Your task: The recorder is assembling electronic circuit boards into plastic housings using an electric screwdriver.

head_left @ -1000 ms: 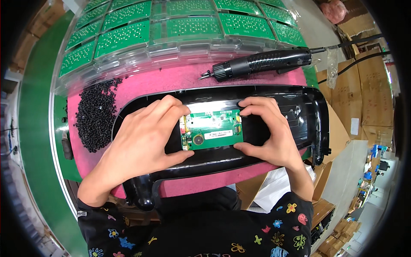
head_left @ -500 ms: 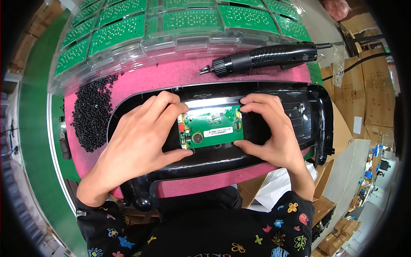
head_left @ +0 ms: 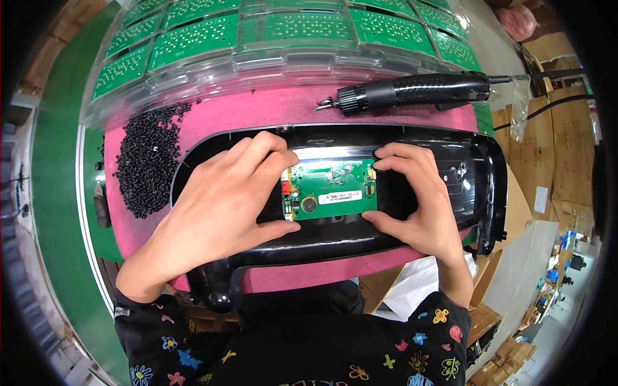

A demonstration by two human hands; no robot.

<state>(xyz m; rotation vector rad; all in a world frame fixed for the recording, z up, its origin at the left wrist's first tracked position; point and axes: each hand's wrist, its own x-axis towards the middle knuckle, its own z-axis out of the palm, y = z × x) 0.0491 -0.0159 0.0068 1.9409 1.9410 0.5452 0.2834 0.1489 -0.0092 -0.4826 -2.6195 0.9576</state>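
A green circuit board (head_left: 331,184) with a white label and a round dark component lies within the recess of a long black plastic housing (head_left: 322,244). My left hand (head_left: 225,193) grips the board's left end, thumb at the lower corner and fingers at the upper one. At the opposite end my right hand (head_left: 421,196) pinches the board's corners in the same way, its fingers curled. The housing rests on a pink mat (head_left: 290,276). Whether the board sits flat against the housing floor, I cannot tell.
Behind the housing lies a black electric screwdriver (head_left: 412,91), its cable running right. A heap of small black screws (head_left: 148,164) is at the left. Clear plastic trays (head_left: 283,61) of green circuit boards (head_left: 309,26) stand at the back. Cardboard boxes (head_left: 560,141) are to the right.
The whole scene has shifted slightly right in the picture. Both hands keep their hold on the circuit board, which shows no clear movement within the housing.
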